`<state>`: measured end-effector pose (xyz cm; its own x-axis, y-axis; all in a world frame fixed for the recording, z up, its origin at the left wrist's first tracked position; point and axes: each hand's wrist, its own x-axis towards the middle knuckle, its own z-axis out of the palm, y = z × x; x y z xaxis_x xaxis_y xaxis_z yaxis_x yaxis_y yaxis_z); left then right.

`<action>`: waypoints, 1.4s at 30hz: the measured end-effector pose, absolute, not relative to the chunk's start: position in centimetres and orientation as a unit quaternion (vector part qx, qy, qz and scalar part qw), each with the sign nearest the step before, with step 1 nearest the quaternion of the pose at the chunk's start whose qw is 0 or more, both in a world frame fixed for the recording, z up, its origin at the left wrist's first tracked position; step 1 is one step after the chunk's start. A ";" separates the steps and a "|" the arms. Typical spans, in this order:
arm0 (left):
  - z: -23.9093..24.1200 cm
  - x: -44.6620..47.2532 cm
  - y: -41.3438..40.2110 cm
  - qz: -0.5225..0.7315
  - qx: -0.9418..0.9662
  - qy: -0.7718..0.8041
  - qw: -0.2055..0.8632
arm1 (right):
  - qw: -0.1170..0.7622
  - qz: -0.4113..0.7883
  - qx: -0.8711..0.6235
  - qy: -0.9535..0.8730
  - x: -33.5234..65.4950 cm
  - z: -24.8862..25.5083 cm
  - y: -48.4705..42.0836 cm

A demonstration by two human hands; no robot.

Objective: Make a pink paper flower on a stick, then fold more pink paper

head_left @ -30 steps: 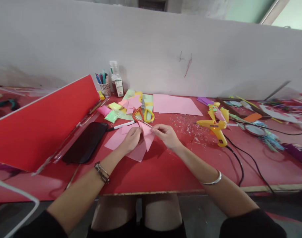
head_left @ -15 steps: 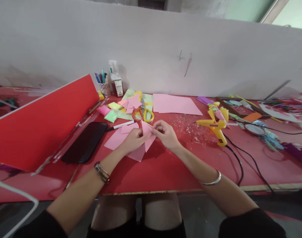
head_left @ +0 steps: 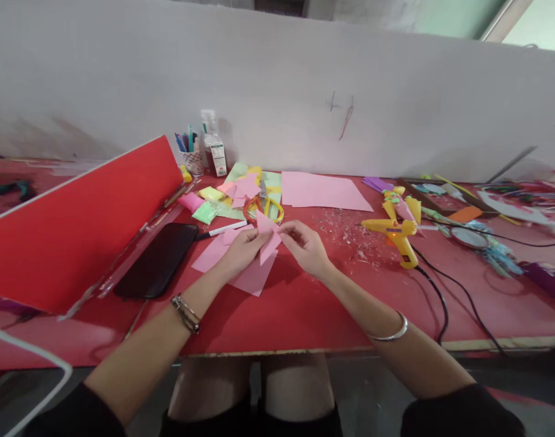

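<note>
A small folded piece of pink paper [head_left: 269, 238] is held up between my hands, its point toward the scissors. My left hand [head_left: 244, 250] pinches it from the left, thumb across its face. On its right edge, my right hand [head_left: 305, 246] has thumb and fingertips closed on the paper. Below lie larger pink sheets [head_left: 252, 280] flat on the red table. Just behind are scissors with an orange-red and a yellow handle loop [head_left: 277, 209]. A white marker with a black cap [head_left: 227, 228] rests left of the hands.
A black phone [head_left: 156, 261] and a leaning red board [head_left: 81, 224] stand left. Behind are a pen cup [head_left: 194, 162], a bottle [head_left: 216, 152] and pink sheets [head_left: 325, 190]. Rightward, a yellow glue gun [head_left: 398, 237] trails a black cord [head_left: 434, 297] past scattered scraps [head_left: 350, 233].
The folded pink paper has tilted and shifted slightly left and up in my hands. My left hand has moved a little to the left. The things on the table look the same.
</note>
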<state>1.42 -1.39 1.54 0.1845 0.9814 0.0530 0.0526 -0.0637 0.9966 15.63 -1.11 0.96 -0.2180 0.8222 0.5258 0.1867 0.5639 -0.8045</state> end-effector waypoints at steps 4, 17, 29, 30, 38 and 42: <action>1.5 1.4 -1.1 0.490 0.492 0.423 0.582 | 0.510 0.292 -0.330 -0.738 15.8 0.9 -1.1; 1.2 0.9 -1.1 0.394 0.646 0.346 0.555 | 0.542 0.387 -0.366 -0.650 15.9 0.9 -0.5; 1.0 1.1 -1.1 0.388 0.669 0.333 0.539 | 0.517 0.386 -0.394 -0.654 15.7 1.0 -0.7; 0.9 1.1 -1.0 0.388 0.669 0.339 0.535 | 0.516 0.380 -0.395 -0.658 15.7 1.0 -0.7; 0.8 1.4 -1.1 0.367 0.685 0.423 0.465 | 0.497 0.385 -0.371 -0.684 15.6 0.4 -0.8; 0.9 1.3 -0.9 0.355 0.683 0.412 0.488 | 0.493 0.400 -0.372 -0.677 15.6 0.4 -0.8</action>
